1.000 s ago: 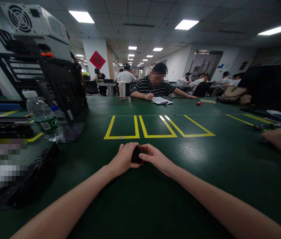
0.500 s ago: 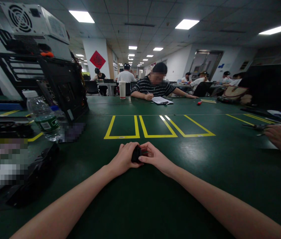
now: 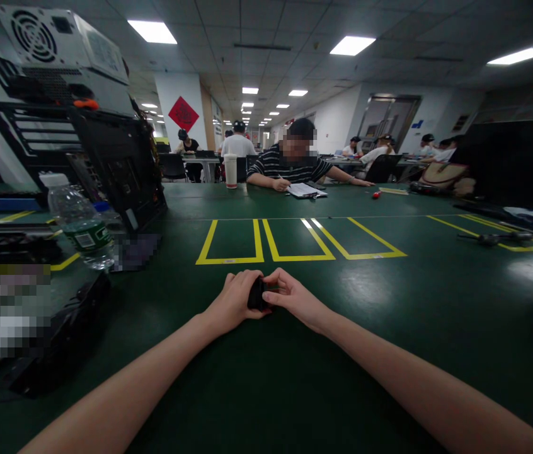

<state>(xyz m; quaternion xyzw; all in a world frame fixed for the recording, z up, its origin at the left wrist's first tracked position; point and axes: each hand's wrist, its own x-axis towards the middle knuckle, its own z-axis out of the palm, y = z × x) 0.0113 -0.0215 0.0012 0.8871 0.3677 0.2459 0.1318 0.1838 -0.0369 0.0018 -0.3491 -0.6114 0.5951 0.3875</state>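
Observation:
A small black object [image 3: 256, 295], too dark to tell its kind, sits between my two hands just above or on the green table [image 3: 266, 378]. My left hand [image 3: 235, 297] is wrapped round its left side, thumb below and fingers over the top. From the right, my right hand [image 3: 290, 295] pinches at its near right edge with thumb and fingertips. Much of the object is hidden by my fingers. Beyond my hands, yellow tape [image 3: 302, 257] marks out several open-ended boxes on the table.
At left stand a water bottle [image 3: 80, 221] and computer parts with a power supply [image 3: 58, 38] on top. Across the table a person [image 3: 290, 157] writes on a clipboard [image 3: 307, 190] near a white cup [image 3: 230, 171]. Dark tools [image 3: 493, 238] lie at right.
Another person's hand at the right edge has gone out of view. The black object has turned slightly in my hands, and my right fingertips have shifted a little on it.

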